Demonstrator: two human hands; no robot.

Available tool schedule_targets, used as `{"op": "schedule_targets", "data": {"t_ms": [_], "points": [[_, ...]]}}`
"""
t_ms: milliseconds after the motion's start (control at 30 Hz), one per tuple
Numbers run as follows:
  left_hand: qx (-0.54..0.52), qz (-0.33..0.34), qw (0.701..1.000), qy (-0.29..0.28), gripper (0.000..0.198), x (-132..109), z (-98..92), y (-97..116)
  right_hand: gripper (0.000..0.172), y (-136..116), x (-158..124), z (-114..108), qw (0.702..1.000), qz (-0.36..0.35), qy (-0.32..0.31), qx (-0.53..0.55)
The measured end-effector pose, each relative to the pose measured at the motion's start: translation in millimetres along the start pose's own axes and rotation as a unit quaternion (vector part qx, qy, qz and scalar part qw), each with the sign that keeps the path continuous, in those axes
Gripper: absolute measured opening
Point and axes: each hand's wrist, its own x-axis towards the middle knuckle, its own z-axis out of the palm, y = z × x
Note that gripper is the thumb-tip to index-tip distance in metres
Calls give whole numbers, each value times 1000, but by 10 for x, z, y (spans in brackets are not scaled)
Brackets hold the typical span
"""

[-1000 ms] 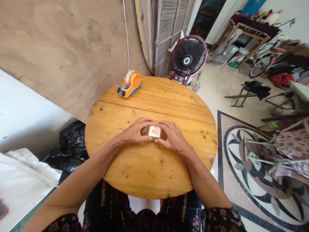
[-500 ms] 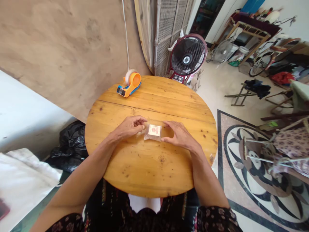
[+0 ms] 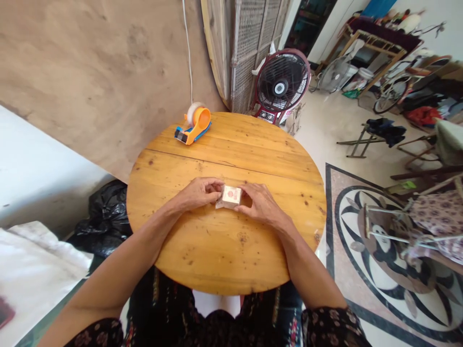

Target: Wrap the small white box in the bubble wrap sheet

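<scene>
A small white box with red print, wrapped in clear plastic (image 3: 231, 194), lies flat near the middle of the round wooden table. At its left end my left hand (image 3: 202, 193) is closed, thumb and fingertips on the loose plastic. My right hand (image 3: 258, 202) curves around the right end, with its thumb at the near corner and its index finger at the far corner. The other right fingers are bent and partly hidden behind the hand. An orange and blue tape dispenser (image 3: 195, 125) with a roll of tape stands at the table's far left edge.
The wooden table (image 3: 224, 260) reaches to my lap. Behind it stand a dark red fan (image 3: 282, 82) and a woven panel (image 3: 249, 53). Black plastic bags (image 3: 108, 217) lie left of it. A folding stool (image 3: 361, 140) and a chair with patterned cloth (image 3: 434, 212) are on the right.
Both hands have moved inward to the wrapped box. My right fingers, apart from it before, now reach its right end. The tape dispenser has stayed in place.
</scene>
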Motion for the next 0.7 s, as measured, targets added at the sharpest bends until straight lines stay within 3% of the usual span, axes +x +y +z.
{"op": "schedule_targets", "data": {"t_ms": [167,333,400,500,633,700], "points": [[11,10,1000,-18,27,1,-6,-4,51,-23,6,-2,1000,0,-10,-9],[-47,2,999,5,38,-2,-19,-28,69,100,-70,-123,999,8,-31,29],[-73,-20,997,26,38,2,-30,-27,69,179,-102,-175,998,11,-41,45],[-70,-53,994,58,30,13,-47,-11,55,251,-110,-204,999,34,-21,30],[-54,-68,993,76,23,15,-66,18,22,224,-61,-182,998,53,15,-7],[-48,-65,993,87,22,11,-77,24,17,197,-39,-177,998,57,26,-15]]}}
